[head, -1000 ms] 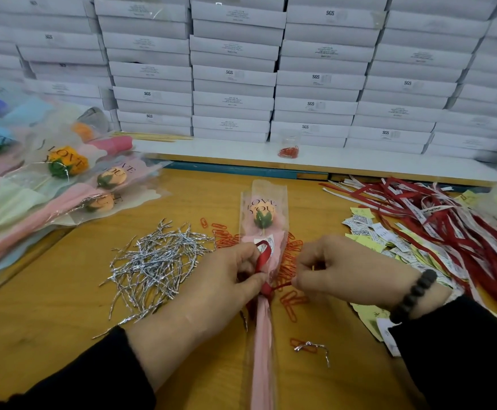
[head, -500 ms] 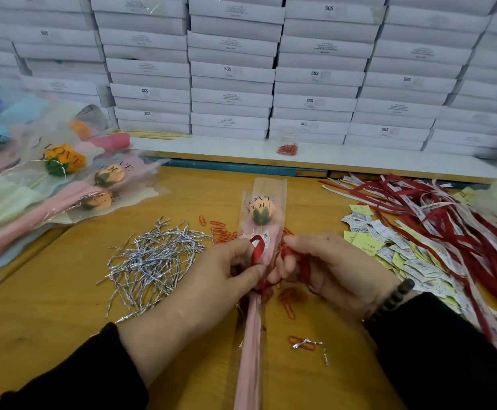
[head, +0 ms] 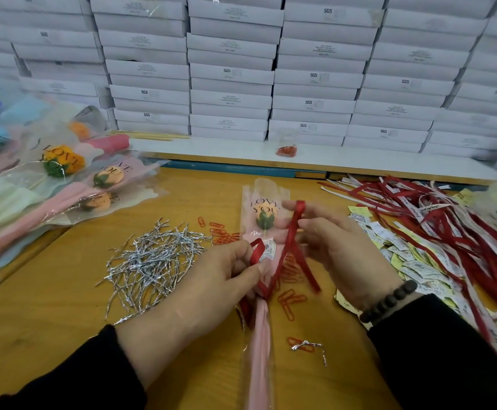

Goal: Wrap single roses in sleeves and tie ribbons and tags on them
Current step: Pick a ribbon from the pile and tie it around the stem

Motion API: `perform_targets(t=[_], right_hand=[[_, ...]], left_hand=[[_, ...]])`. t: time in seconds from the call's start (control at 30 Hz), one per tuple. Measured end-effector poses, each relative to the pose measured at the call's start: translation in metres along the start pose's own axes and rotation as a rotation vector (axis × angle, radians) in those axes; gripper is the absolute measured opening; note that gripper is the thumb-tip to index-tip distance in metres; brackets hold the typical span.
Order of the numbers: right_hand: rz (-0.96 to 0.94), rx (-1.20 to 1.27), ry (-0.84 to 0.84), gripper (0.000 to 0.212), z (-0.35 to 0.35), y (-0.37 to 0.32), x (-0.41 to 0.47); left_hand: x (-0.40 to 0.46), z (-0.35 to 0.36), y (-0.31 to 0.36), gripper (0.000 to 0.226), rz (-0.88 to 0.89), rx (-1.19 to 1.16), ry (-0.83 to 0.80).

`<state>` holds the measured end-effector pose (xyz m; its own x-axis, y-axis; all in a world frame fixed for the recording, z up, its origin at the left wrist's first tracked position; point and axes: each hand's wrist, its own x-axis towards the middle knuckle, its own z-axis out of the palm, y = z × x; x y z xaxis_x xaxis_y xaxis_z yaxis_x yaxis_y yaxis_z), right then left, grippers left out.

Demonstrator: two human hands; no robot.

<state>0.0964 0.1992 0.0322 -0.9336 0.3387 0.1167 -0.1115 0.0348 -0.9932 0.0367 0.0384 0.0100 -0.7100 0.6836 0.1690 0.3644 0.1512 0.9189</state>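
Mid-desk, toward your near edge: your left hand (head: 211, 279) pinches a red ribbon (head: 285, 255) loop against the sleeved rose (head: 263, 216), your right hand (head: 342, 247) pinches the other loop upright, twist ties (head: 149, 261) heaped left.

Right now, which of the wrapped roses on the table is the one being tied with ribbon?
The sleeved rose at the table's centre, between both hands. The left hand and right hand hold a red ribbon round it; the finished roses lie piled at left, untouched.
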Motion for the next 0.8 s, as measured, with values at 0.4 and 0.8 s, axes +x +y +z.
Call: perform_targets(t=[0.4, 0.8], right_hand=[[-0.054, -1.224, 0.296, 0.033, -0.016, 0.009, 0.004], [0.105, -1.044, 0.243, 0.041, 0.004, 0.038, 0.011]], left_hand=[[0.001, -0.001, -0.002, 0.017, -0.041, 0.030, 0.002], [0.002, 0.001, -0.002, 0.018, -0.036, 0.016, 0.013]])
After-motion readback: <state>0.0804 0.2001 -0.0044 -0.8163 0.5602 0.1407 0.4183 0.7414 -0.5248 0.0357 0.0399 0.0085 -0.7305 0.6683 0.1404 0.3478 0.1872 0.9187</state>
